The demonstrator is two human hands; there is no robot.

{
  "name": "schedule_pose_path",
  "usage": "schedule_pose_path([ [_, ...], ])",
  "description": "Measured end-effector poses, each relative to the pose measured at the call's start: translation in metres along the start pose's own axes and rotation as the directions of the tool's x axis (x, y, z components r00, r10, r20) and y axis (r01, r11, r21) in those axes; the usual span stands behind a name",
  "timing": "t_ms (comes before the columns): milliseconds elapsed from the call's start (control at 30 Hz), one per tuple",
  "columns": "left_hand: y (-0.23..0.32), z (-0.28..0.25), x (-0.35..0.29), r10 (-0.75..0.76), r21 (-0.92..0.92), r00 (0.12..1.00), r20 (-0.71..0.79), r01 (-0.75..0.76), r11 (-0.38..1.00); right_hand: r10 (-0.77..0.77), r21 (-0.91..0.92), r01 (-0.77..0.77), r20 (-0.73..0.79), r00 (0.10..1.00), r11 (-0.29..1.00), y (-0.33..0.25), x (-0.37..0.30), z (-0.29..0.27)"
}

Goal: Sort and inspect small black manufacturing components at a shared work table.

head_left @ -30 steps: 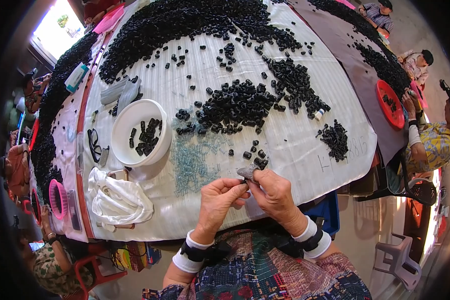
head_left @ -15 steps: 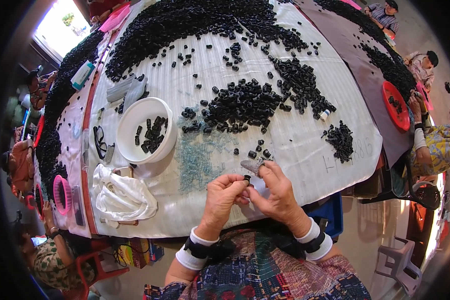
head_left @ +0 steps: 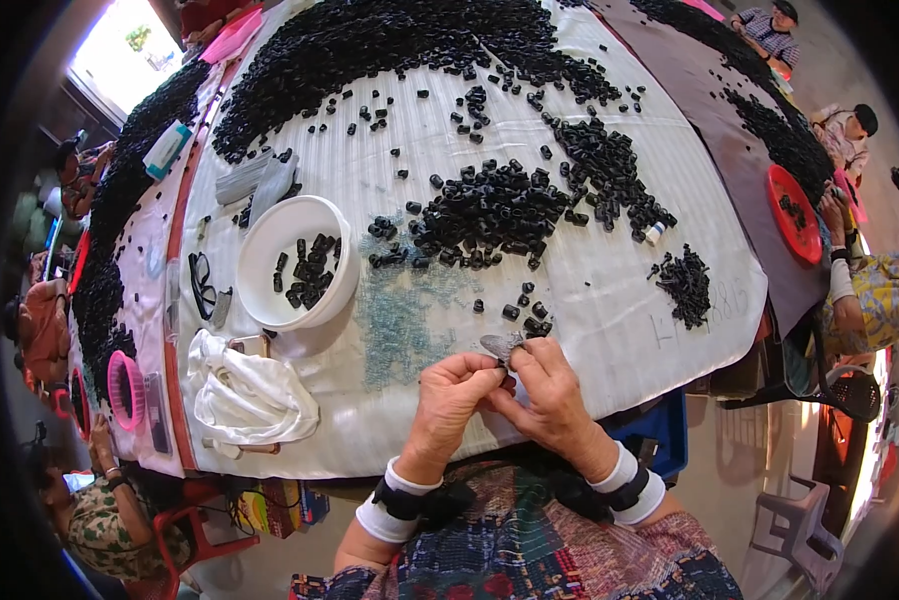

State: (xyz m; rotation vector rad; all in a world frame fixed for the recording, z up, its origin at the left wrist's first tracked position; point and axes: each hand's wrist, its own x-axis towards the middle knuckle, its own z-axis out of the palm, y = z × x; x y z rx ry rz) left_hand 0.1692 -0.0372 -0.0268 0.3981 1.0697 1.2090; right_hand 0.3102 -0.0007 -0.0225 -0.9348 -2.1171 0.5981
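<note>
My left hand point(head_left: 444, 408) is closed in a pinch over the cloth near the table's front edge. Between its thumb and fingers is a small black plastic part point(head_left: 509, 382), mostly hidden by the fingertips. My right hand point(head_left: 558, 402) meets it from the other side, fingers bent and closed. A grey, leaf-shaped piece point(head_left: 497, 345) sticks out from the right fingers toward the left; its exact kind I cannot make out. Just beyond the hands lie several loose black plastic parts point(head_left: 512, 312). Farther off is a heap of them point(head_left: 490, 215).
A white bowl point(head_left: 253, 300) with some black parts stands left, beside a bunched white cloth point(head_left: 240, 395) and glasses point(head_left: 202, 285). Clear bluish bits point(head_left: 395, 320) are scattered mid-table. A pile of small black pieces point(head_left: 685, 288) lies right. Other people sit at both sides.
My right hand has come closer to the left, and its fingers now cover more of the black part. The grey piece has dipped toward the left fingertips. The whole view has shifted slightly.
</note>
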Motion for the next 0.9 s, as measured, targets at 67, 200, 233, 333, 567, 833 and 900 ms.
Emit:
schedule_pose_path([
  [67, 0.0, 0.0, 0.0, -0.006, -0.001, 1.0, -0.007, 0.006, 1.0, 0.007, -0.021, -0.007, 0.01, 1.0, 1.0, -0.001, 0.001, -0.001],
  [200, 0.0, 0.001, 0.0, 0.005, 0.013, 1.0, 0.006, -0.005, 1.0, -0.025, -0.092, 0.029, 0.043, 0.999, 0.995, -0.004, 0.004, -0.006],
  [233, -0.001, 0.0, 0.0, 0.005, 0.012, 1.0, 0.003, -0.005, 1.0, -0.036, -0.1, 0.042, 0.056, 0.998, 0.994, -0.005, 0.005, -0.006],
  [333, -0.001, 0.0, 0.001, -0.01, 0.045, 1.0, -0.003, 0.01, 0.999, -0.017, -0.065, 0.019, 0.042, 0.999, 0.998, -0.004, 0.004, -0.004],
  [567, -0.002, 0.001, 0.002, 0.0, 0.056, 1.0, -0.002, 0.001, 0.998, 0.008, -0.083, -0.006, 0.022, 1.0, 0.997, 0.0, 0.003, -0.004],
  [833, -0.003, -0.008, 0.002, -0.026, 0.057, 0.999, 0.041, 0.024, 0.998, 0.019, -0.07, -0.015, 0.052, 0.998, 0.997, 0.005, 0.005, -0.009],
  [900, -0.004, -0.01, 0.002, -0.03, 0.067, 0.997, 0.066, 0.026, 0.997, 0.026, -0.064, -0.021, 0.071, 0.997, 0.998, 0.006, 0.005, -0.009],
])
